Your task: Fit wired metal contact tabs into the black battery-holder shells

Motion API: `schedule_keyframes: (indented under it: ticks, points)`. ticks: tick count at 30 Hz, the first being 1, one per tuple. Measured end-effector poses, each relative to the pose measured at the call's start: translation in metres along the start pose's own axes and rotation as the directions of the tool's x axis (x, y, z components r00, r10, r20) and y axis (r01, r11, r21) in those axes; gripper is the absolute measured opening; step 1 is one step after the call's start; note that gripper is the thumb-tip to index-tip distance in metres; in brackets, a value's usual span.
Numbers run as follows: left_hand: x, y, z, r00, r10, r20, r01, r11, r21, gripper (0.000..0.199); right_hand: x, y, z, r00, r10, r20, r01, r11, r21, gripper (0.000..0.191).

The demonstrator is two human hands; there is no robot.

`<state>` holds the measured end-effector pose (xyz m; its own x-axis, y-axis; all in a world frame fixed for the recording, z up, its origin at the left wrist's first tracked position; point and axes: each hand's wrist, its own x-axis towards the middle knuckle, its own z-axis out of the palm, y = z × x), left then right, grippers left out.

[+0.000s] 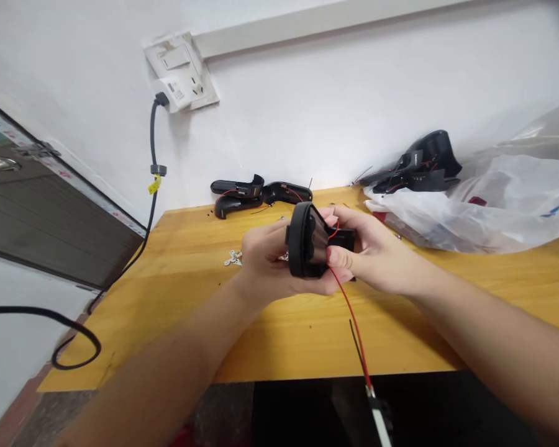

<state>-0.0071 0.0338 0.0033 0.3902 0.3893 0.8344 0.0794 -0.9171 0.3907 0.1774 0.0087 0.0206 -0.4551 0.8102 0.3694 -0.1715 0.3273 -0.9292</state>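
Cable (153, 133): being held at the top by a plug (173, 93) in the wall socket (208, 87), and being let down past the left edge of the table (135, 298).
Silver bits (233, 258): being left loose on the table, partly hidden by the left hand (265, 264).
Shells (242, 202): being kept at the table's rear, near the wall, apart from the hands.
Left hand: being curled around the housing (302, 239), with its fingers closed on it from the left and below.
Housing: being held up over the table by both hands, its hollow being turned rightward; by judgement, the wire inside it is being worked on.
Red wire (353, 310): being led from beneath the thumb of the right hand (377, 251) toward the table's front edge; whether it is being pinched cannot be told.
Black wire (356, 344): being left with its upper end loose.
Right hand: being closed on the housing's right part, between thumb and fingers; a steady grip and a slack, unsnagged wire are seemingly being called for next.
Strip (379, 422): being joined by the red wire at its top end, beyond the table's front edge.
Black parts (414, 167): being stacked near the wall.
Bag (484, 198): being spread beside them, far right.
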Motion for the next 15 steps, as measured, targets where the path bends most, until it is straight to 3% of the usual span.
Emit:
schedule_keyframes:
  ticks: [2,5,8,11,13,14,15]
  points:
    - [0.002,0.004,0.0,0.997,0.002,-0.071,-0.003,1.0,-0.008,0.047,0.001,0.003,-0.001,1.0,-0.016,0.018,0.017,1.0,-0.018,0.035]
    - [0.005,0.01,-0.002,0.995,0.015,-0.094,-0.006,0.996,0.091,0.05,0.002,0.008,-0.009,0.999,-0.01,0.045,0.013,0.997,-0.075,0.04]
    - [0.009,0.011,-0.006,0.993,0.094,-0.077,-0.074,0.969,0.238,0.049,0.003,0.006,-0.024,1.0,0.021,0.015,-0.019,0.994,-0.111,0.06]
    - [0.012,0.008,-0.007,0.994,0.109,0.002,-0.1,0.907,0.408,0.041,0.001,-0.008,-0.032,0.999,-0.027,-0.027,0.025,0.995,-0.095,0.072]
    - [0.014,0.008,-0.006,0.995,0.075,0.064,-0.096,0.88,0.464,0.039,-0.007,-0.021,-0.029,1.0,-0.013,-0.025,0.007,0.981,-0.195,0.066]
    - [0.014,0.009,-0.006,0.995,0.064,0.081,-0.094,0.879,0.467,0.039,-0.015,-0.028,-0.025,0.998,0.019,-0.066,-0.038,0.953,-0.302,0.055]
    - [0.014,0.01,-0.005,0.992,0.067,0.103,-0.107,0.886,0.45,0.039,-0.026,-0.033,-0.021,0.982,0.019,-0.187,-0.094,0.913,-0.398,0.041]
